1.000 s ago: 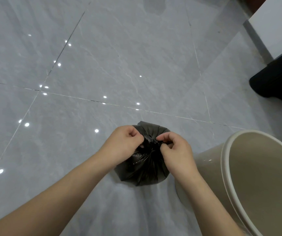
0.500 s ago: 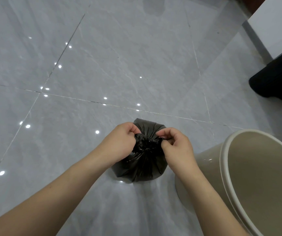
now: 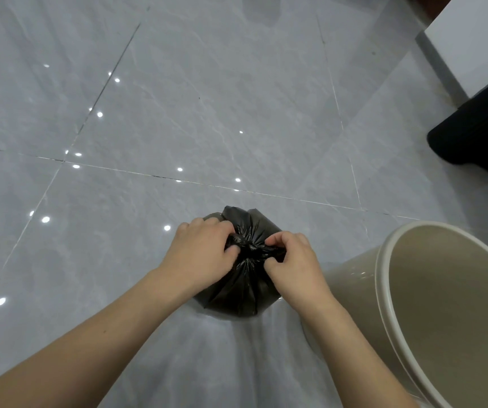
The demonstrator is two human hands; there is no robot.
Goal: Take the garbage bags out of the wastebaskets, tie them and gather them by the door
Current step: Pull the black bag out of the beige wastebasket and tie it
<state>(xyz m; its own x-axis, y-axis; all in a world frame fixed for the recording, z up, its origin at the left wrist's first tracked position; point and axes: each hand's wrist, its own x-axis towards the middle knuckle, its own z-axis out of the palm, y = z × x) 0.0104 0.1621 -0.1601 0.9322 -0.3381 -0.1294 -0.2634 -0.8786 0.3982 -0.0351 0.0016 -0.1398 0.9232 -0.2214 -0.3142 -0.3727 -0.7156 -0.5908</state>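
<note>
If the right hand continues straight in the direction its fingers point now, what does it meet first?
The right hand points leftward at the knot of the black garbage bag, which its fingers already pinch. Just beyond the knot comes the left hand, probably; depth is unclear.

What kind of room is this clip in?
Probably an indoor home or office room: glossy grey tile floor, a cream wastebasket beside a black garbage bag, and dark furniture by a white wall.

Two bare forearms reach in from the bottom edge, no sleeves showing on either. The left hand (image 3: 200,250) and right hand (image 3: 294,265) wear no gloves; their fingers carry no rings. Both wrists are plain.
</note>
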